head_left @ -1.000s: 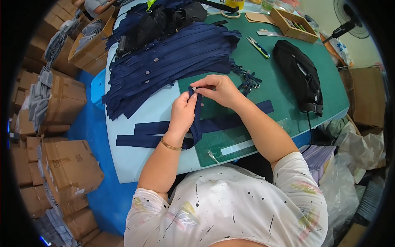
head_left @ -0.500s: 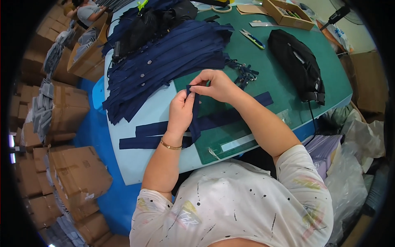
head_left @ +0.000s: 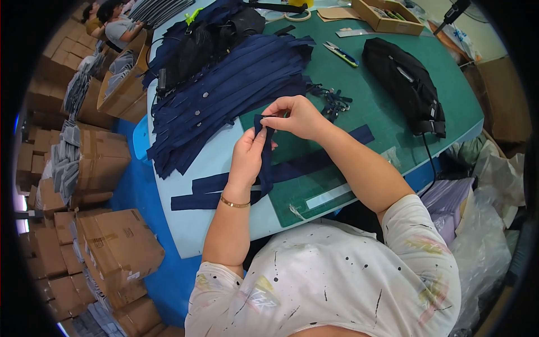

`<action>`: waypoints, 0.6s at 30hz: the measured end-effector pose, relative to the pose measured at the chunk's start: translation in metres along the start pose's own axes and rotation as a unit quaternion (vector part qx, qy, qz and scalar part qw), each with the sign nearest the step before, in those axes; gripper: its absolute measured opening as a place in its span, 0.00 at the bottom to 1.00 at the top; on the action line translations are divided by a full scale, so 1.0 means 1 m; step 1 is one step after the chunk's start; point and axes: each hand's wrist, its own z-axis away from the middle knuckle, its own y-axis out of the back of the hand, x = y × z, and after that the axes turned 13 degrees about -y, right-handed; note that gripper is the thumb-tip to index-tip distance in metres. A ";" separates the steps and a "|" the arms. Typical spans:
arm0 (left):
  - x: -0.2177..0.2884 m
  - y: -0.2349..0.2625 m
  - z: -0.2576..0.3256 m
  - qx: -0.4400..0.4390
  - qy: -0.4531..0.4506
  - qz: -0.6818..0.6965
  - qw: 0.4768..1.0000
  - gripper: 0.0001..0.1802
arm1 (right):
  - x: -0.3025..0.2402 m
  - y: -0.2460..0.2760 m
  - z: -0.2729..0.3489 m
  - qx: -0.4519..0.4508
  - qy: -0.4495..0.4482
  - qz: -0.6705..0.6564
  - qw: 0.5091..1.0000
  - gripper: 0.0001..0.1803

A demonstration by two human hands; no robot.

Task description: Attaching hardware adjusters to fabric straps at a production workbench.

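Pinching a narrow navy fabric strip (head_left: 265, 157) near the centre of the frame, both hands work close together above the table (head_left: 224, 224): the left hand (head_left: 247, 160) grips the strip from below with fingers closed around it, while the right hand (head_left: 297, 117) nips its top end between thumb and forefinger. This strip is dark blue, soft and flat like woven tape, hanging limp below the left hand toward two more long navy strips (head_left: 269, 174) that lie flat across the table's edge. A green cutting mat (head_left: 382, 112) with a smooth matte surface covers the right part of the pale blue table. At upper centre a large heap of navy strips (head_left: 224, 95) fans out, too many to count, several showing small round metal studs. Just right of the hands sits a small cluster of dark clips (head_left: 334, 102). One black bag (head_left: 407, 84) of padded cloth lies at the upper right, one pair of snips (head_left: 340, 54) above the mat's middle, and one shallow cardboard tray (head_left: 386, 16) at the top edge. Brown cardboard boxes (head_left: 112, 247) stack along the left side
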 end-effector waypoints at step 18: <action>-0.005 0.007 -0.003 -0.012 -0.064 -0.068 0.996 0.10 | 0.007 -0.008 -0.004 0.043 0.036 0.032 0.998 0.11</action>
